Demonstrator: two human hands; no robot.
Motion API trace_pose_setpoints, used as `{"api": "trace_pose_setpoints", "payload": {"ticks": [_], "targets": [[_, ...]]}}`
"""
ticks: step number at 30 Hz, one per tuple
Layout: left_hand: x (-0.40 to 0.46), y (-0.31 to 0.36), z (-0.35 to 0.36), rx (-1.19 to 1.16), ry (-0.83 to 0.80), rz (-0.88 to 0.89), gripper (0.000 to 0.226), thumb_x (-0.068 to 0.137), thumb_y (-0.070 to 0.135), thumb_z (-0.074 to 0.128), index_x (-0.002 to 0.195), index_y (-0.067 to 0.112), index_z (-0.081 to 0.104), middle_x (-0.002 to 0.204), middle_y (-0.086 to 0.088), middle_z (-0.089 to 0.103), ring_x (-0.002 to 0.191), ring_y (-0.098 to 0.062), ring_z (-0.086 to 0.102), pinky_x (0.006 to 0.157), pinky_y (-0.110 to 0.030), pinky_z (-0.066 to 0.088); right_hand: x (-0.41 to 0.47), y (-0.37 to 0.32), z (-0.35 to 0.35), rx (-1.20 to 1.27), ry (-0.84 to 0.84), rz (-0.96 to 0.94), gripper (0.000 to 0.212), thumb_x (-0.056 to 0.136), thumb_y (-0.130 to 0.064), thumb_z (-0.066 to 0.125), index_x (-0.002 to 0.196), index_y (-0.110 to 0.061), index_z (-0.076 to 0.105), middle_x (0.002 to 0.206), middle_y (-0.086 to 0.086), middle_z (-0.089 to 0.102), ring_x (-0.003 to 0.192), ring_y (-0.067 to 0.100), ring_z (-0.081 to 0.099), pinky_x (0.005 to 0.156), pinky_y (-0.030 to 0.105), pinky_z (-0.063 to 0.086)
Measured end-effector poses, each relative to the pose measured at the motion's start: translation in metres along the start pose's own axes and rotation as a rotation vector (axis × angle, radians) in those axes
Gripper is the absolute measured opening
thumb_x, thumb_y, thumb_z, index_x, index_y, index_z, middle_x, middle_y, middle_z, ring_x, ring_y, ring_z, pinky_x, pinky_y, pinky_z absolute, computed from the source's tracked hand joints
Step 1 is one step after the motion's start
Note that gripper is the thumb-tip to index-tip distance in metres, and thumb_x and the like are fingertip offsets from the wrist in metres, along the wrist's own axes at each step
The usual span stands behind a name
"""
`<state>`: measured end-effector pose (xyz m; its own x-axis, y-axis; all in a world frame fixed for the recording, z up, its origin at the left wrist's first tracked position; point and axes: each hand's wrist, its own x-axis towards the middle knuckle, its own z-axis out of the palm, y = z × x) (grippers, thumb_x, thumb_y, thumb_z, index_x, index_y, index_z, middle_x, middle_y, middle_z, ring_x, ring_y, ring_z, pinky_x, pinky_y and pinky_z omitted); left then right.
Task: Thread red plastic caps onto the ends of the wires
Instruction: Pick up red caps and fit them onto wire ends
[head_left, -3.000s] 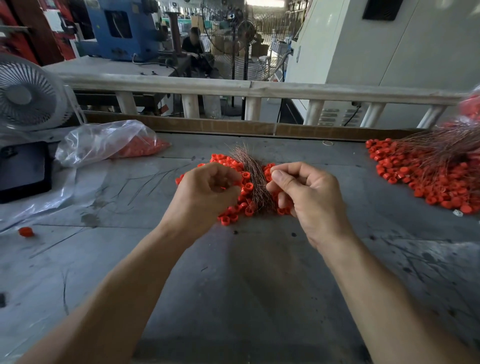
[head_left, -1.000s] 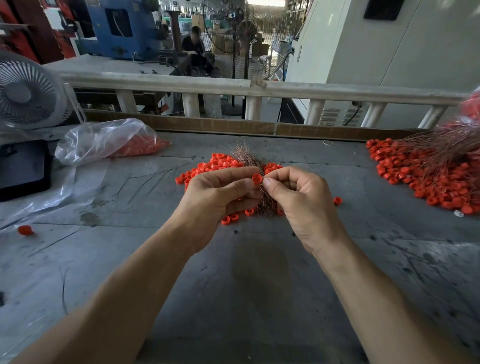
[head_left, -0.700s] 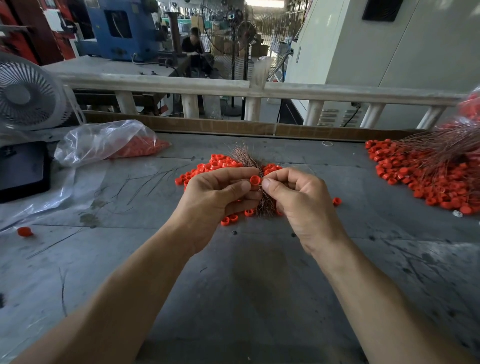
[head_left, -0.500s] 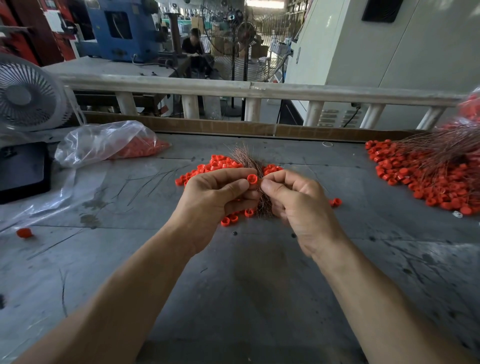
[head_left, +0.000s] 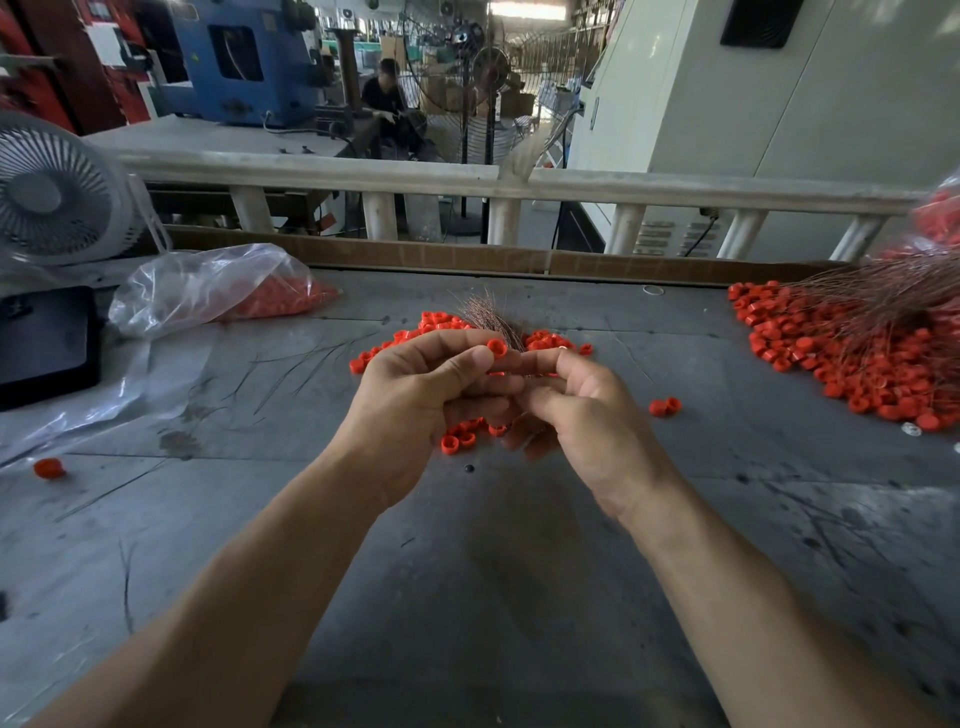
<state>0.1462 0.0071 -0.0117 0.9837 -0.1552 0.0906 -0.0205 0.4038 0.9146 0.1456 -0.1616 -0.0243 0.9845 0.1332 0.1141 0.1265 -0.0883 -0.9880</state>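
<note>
- Far left: plastic bag (head_left: 208, 288) of spare caps lies open-mouthed on the worktop (head_left: 493, 545), apart from the work area; probably reserve stock.
- Stray cap (head_left: 49, 467) sits alone near the left edge, out of use.
- Left hand (head_left: 415, 405): thumb and forefinger pinch one red cap (head_left: 497, 348), raised above the worktop with its rim turned toward the right hand, presumably so a wire end can enter.
- Centre: loose cap pile (head_left: 441, 325) and wire bundle (head_left: 485, 317) lie just behind both hands, within short reach for refills.
- Right hand (head_left: 587, 410): fingers curled close by the cap; likely pinching a wire, but the wire is too thin to confirm.
- Far right: heap of capped wires (head_left: 857, 343), well apart; apparently finished output kept separate.
</note>
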Motion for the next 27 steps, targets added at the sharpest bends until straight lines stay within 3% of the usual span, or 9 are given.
{"api": "trace_pose_setpoints", "payload": {"ticks": [5,7,11,14,17,19,24,27], "targets": [[0.0,0.001,-0.001,-0.033,-0.015,-0.026,0.031,0.085,0.012,0.066,0.112,-0.002,0.066,0.104,-0.024,0.074,0.09,-0.027,0.076,0.076,-0.032,0.063,0.004,0.0,-0.007,-0.131,0.029,-0.041,0.009,0.097,-0.019,0.065,0.103,-0.024,0.071,0.084,-0.001,0.079,0.075,0.015,0.075,0.066,0.03,0.055],[0.0,0.002,-0.001,-0.032,0.006,-0.024,0.035,0.082,0.014,0.068,0.113,-0.002,0.066,0.104,-0.023,0.075,0.094,-0.029,0.076,0.075,-0.03,0.062,0.008,0.0,-0.018,-0.305,0.2,-0.09,0.008,0.094,-0.022,0.067,0.096,-0.027,0.073,0.084,-0.008,0.078,0.076,0.011,0.074,0.07,0.034,0.057],[0.001,0.001,-0.002,-0.028,0.038,-0.03,0.032,0.079,0.015,0.071,0.108,0.0,0.068,0.104,-0.023,0.075,0.099,-0.032,0.075,0.075,-0.029,0.062,0.012,-0.001,-0.054,-0.683,0.521,-0.047,0.016,0.089,-0.025,0.069,0.074,-0.032,0.07,0.071,-0.015,0.07,0.074,0.01,0.069,0.068,0.027,0.051],[0.001,-0.001,-0.003,-0.017,0.042,-0.04,0.027,0.08,0.014,0.071,0.104,0.002,0.069,0.102,-0.023,0.075,0.098,-0.031,0.075,0.074,-0.029,0.062,0.013,0.006,-0.067,-0.834,0.506,0.081,0.021,0.087,-0.026,0.07,0.068,-0.032,0.067,0.072,-0.014,0.069,0.077,0.016,0.068,0.07,0.032,0.053],[0.002,-0.002,-0.004,-0.008,0.043,-0.046,0.025,0.081,0.014,0.071,0.104,0.003,0.069,0.102,-0.022,0.076,0.097,-0.031,0.075,0.073,-0.028,0.061,0.013,0.011,-0.065,-0.823,0.428,0.122,0.017,0.085,-0.029,0.074,0.068,-0.03,0.071,0.063,-0.013,0.068,0.057,0.005,0.063,0.055,0.026,0.047],[0.002,-0.002,-0.005,-0.006,0.042,-0.045,0.024,0.082,0.014,0.072,0.103,0.003,0.069,0.101,-0.022,0.076,0.097,-0.031,0.076,0.072,-0.028,0.061,0.013,0.011,-0.062,-0.812,0.396,0.136,0.018,0.083,-0.035,0.079,0.068,-0.03,0.072,0.061,-0.013,0.066,0.054,0.005,0.061,0.05,0.024,0.04],[0.003,-0.003,-0.006,0.0,0.025,-0.047,0.023,0.084,0.012,0.072,0.104,0.003,0.069,0.101,-0.022,0.075,0.095,-0.03,0.076,0.073,-0.029,0.062,0.014,0.013,-0.058,-0.869,0.391,0.182,0.027,0.081,-0.045,0.082,0.068,-0.026,0.069,0.065,-0.013,0.065,0.065,0.007,0.061,0.054,0.026,0.038],[0.003,-0.004,-0.005,0.009,0.029,-0.05,0.016,0.089,0.009,0.07,0.103,0.002,0.069,0.101,-0.023,0.075,0.093,-0.029,0.076,0.073,-0.029,0.061,0.015,0.016,-0.056,-0.848,0.431,0.127,0.022,0.084,-0.043,0.081,0.074,-0.027,0.069,0.07,-0.013,0.066,0.07,0.01,0.063,0.061,0.029,0.046]]}}
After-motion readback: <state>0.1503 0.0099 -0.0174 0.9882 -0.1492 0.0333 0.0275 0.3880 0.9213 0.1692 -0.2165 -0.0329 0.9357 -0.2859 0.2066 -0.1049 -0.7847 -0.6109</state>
